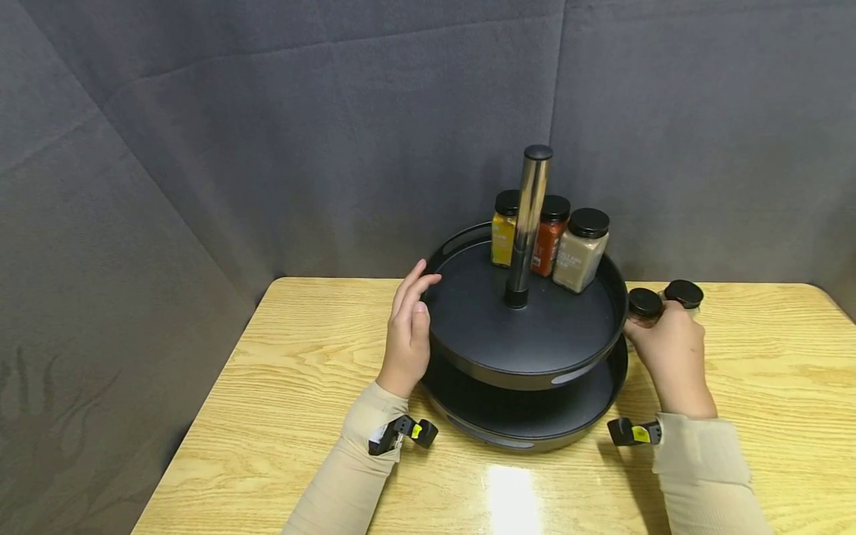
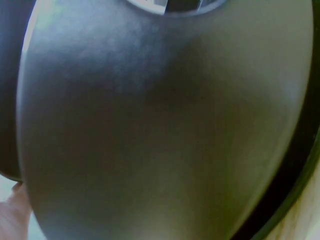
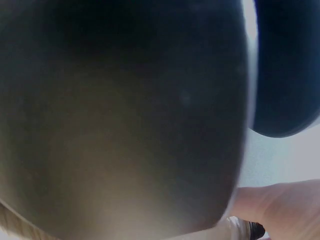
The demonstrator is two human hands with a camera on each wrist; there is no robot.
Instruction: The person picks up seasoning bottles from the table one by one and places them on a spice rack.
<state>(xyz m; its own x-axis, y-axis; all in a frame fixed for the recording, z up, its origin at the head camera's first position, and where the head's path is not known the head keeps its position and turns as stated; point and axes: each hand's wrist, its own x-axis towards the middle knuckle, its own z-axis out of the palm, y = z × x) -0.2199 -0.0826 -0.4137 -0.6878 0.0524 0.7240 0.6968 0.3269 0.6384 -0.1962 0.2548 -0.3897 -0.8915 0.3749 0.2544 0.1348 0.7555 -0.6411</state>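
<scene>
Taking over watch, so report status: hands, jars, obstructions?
Left hand at upper tray; right hand gripping black-lidded jar; second jar close on its right.

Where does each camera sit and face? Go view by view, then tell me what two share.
Head: worn on the head, facing forward and down at the two-tier tray and spice jars; left hand, right hand and sleeves show.
Left wrist: worn on that wrist, facing the tray's dark surface close up; part of a hand shows at lower left.
Right wrist: worn on that wrist, facing the tray's dark surface close up; part of a hand shows at lower right.
Shared: the tray nearly fills both wrist views.
</scene>
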